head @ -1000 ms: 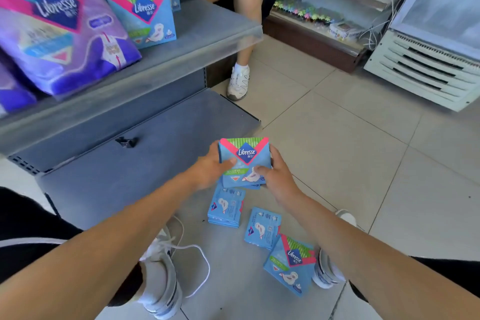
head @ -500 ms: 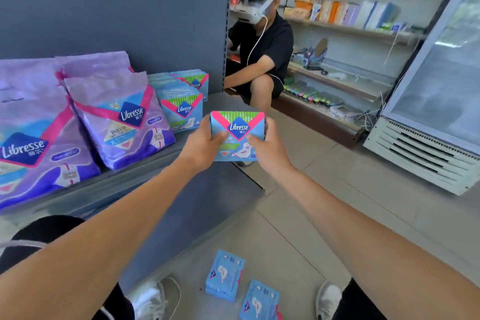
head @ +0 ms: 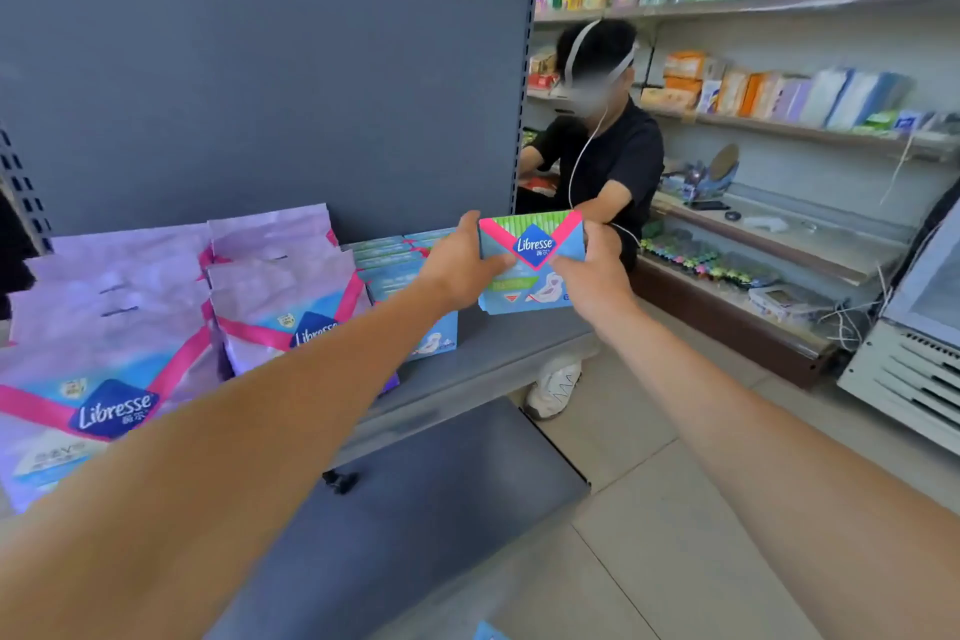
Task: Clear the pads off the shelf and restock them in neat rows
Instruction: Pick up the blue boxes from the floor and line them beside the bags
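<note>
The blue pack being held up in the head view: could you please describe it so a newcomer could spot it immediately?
Start at the grey shelf with the purple packs. At its right end, the left hand and right hand hold the blue pack upright. Unlike the shelved blue packs, it is in mid-air.

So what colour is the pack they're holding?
Light blue pack, pink chevron, green-striped top; head view.

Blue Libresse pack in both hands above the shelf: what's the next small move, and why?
Probably lower the blue Libresse pack onto the bare grey shelf just right of the blue pack row, label facing out. The left hand and right hand grip it upright above that gap, already lined up with the row.
</note>
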The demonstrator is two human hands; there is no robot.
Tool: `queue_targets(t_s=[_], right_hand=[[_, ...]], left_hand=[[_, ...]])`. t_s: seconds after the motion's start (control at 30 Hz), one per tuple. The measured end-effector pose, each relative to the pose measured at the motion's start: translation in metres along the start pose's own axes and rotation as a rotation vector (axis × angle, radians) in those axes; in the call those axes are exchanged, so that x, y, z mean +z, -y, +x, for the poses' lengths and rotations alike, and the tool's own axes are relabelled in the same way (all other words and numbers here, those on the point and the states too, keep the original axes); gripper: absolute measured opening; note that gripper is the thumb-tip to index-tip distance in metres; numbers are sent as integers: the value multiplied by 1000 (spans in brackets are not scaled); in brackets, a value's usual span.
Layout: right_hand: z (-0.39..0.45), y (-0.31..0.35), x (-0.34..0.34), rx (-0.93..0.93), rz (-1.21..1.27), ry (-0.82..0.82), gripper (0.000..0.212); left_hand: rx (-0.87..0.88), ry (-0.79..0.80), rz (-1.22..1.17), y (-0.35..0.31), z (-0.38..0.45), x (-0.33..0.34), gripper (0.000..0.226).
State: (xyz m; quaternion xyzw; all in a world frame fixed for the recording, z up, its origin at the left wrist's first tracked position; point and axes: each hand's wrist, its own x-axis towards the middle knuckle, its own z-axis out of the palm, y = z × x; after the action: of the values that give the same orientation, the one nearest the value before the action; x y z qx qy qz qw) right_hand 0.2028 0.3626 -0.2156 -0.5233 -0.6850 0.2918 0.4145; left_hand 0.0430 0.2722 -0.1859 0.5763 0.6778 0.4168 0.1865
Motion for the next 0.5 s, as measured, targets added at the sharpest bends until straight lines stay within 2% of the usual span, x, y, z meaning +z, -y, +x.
queue_targets(t_s=[0.2, 0.27, 0.4, 0.5], right_hand=[[100, -53, 25, -22, -15, 34, 48], [97, -41, 24, -53, 3, 64, 56], [94, -27, 28, -39, 75, 226, 43], [113, -35, 50, -119, 74, 294, 66]], left_hand=[[11, 17, 113, -4, 55, -1, 61], [7, 27, 173, 5, 71, 3, 59], [15, 55, 321, 26, 97, 5, 45], [-22, 34, 389, 44, 114, 0, 47]])
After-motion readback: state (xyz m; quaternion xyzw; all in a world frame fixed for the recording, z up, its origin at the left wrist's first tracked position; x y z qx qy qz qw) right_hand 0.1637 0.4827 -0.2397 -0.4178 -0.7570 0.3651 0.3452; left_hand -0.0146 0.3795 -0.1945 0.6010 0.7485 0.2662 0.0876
